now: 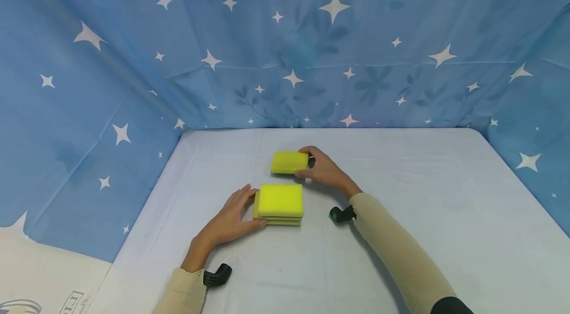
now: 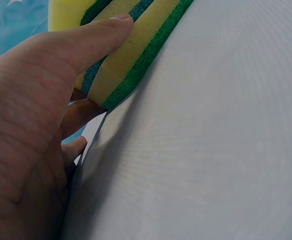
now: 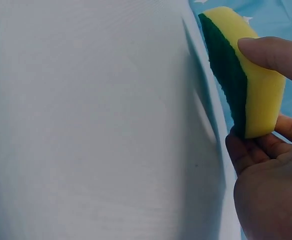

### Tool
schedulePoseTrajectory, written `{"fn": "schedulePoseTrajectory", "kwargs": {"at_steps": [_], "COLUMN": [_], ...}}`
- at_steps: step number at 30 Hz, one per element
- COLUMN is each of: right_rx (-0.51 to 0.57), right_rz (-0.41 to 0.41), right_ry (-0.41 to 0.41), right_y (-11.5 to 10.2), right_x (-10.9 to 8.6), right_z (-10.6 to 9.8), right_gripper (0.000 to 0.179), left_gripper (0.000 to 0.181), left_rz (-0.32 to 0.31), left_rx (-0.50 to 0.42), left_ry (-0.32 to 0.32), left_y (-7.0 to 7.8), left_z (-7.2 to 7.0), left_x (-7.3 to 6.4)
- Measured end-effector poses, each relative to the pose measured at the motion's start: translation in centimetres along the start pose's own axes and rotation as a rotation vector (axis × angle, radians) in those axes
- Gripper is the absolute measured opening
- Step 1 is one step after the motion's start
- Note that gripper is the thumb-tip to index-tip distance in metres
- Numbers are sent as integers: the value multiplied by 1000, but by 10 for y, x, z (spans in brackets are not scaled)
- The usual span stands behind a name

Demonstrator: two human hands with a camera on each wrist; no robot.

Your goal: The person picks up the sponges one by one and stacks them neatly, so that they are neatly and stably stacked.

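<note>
A stack of sponges (image 1: 280,201) stands in the middle of the table, yellow foam on top. The left wrist view shows its layers (image 2: 131,57) of yellow foam with green and blue scouring sides, the lowest green side facing the table. My left hand (image 1: 231,217) grips the stack at its left side, thumb on the near edge and fingers behind. Beyond the stack, a single yellow sponge (image 1: 287,162) with a dark green scouring side (image 3: 228,75) is pinched by my right hand (image 1: 324,168) at its right end. This sponge appears raised off the cloth, scouring side down.
A white cloth (image 1: 401,170) covers the table. Blue curtains with white stars (image 1: 289,47) hang along the back and sides. Printed cardboard (image 1: 44,274) lies at the lower left. Dark wrist devices (image 1: 217,275) sit by both sleeves.
</note>
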State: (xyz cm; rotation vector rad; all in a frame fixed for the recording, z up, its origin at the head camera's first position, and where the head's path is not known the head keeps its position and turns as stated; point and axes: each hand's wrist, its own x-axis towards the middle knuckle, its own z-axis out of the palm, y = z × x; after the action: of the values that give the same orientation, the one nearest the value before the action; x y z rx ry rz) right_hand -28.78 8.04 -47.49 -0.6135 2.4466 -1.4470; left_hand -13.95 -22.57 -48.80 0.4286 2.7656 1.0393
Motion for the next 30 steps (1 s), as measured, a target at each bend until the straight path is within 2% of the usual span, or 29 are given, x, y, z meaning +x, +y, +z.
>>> {"fn": "schedulePoseTrajectory", "kwargs": {"at_steps": [22, 30], "right_rx": [-4, 9], "right_rz": [-92, -151], "right_ry": [1, 2], "right_y": [-18, -25], "right_x": [-13, -19], "right_z": [-7, -11], "right_gripper": [76, 73], "left_gripper": [92, 93], "left_rz": [27, 22], "left_rx": [6, 5], "left_ry": [7, 8], "left_y": [-3, -1], "left_z": [0, 0], "left_x": [1, 2]}}
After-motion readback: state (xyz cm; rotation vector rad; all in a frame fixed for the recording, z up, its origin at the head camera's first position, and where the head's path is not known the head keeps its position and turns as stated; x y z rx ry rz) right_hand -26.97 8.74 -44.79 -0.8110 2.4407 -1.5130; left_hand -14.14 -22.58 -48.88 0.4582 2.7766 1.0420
